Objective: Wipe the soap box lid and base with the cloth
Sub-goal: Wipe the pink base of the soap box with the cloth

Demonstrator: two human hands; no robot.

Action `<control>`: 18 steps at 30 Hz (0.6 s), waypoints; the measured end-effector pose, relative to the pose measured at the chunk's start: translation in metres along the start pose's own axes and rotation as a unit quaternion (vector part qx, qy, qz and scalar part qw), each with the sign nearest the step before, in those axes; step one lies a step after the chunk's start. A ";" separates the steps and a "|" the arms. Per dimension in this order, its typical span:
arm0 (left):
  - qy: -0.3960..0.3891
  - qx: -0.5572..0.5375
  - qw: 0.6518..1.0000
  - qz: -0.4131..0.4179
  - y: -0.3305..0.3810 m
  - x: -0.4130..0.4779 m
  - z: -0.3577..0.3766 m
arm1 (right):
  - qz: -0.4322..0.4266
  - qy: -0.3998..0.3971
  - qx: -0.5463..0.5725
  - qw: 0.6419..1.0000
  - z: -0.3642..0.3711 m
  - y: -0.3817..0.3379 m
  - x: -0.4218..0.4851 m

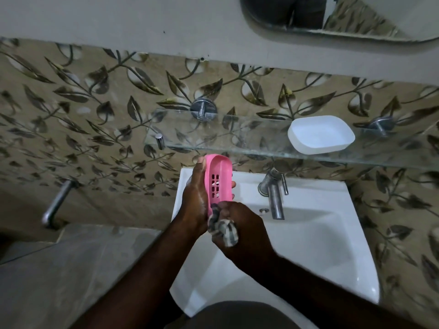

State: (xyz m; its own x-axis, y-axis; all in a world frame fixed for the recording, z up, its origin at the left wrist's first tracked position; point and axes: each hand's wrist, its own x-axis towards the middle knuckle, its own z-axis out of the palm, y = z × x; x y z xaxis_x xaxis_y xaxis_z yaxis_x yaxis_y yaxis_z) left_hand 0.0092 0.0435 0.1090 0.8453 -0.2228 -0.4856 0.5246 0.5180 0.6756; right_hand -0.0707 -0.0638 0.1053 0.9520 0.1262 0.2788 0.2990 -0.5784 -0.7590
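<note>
Now the left hand [194, 198] gripped the pink slotted plastic soap box base [219, 176] at frame centre, while the right hand [244, 224] clutched the bunched checked cloth [224, 232] against its lower end. Base-wiping, apparently; next, the white oval plastic lid [320, 135], upper right, likely needed fetching.

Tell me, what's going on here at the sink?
A person at a white sink is cleaning a soap box. Their left hand holds the pink slotted part on end over the basin, and their right hand grips a bunched checked cloth against its lower end. The white part sits open side up on the glass shelf above, apart from both hands. I cannot tell which part is the lid and which the base.
</note>
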 end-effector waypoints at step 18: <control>-0.001 0.005 0.997 -0.077 0.020 0.000 -0.012 | -0.118 -0.009 -0.210 0.971 0.007 0.044 0.009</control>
State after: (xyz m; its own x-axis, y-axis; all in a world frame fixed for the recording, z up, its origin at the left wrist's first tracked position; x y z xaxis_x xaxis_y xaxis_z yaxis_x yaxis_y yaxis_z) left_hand 0.0184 0.0640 0.1155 0.7555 -0.3005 -0.5821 0.6484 0.4703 0.5987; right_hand -0.0484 -0.0823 0.0698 0.8618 0.3071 0.4037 0.4601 -0.8081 -0.3677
